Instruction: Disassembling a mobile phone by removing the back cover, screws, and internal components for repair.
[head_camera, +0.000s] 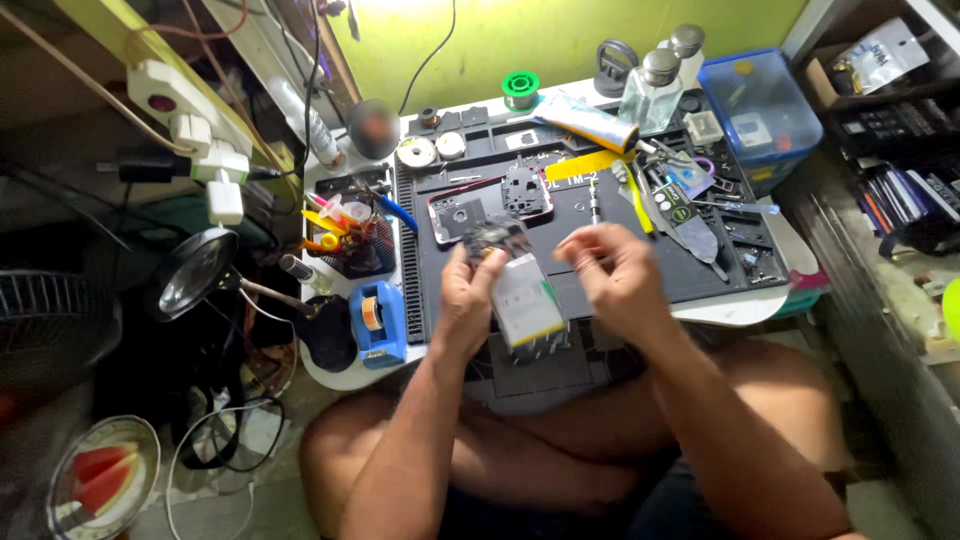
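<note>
Disassembly well under way, judging by the layout: opened phone body (520, 295) with its pale battery face up, gripped in the left hand (470, 290) above the near edge of the black repair mat (600, 270). Already off and set apart on the mat: red-edged phone frame (478, 210) with a dark inner plate (524, 188) resting on its right part. Loose small parts scattered over the mat's right side among tweezers (745, 207) and flat prying tools (690, 225). Still left, by the look of it: battery and remaining board in the held body, not yet lifted out.

Left hand: fingers wrapped around the upper end of the phone body, thumb pressed on its top face, wrist straight, forearm rising from the left knee. Right hand (615, 268): raised just beside the phone body, not touching it, fingertips pinched together as if on something tiny; whether anything sits between them too small to tell. Right forearm angled in from the lower right.

Around: blue tape dispenser (380, 322) at the mat's left, green solder spool (520, 85) at the far edge, two clear bottles (655, 85), blue plastic box (760, 105), magnifier (200, 270) off to the left.
</note>
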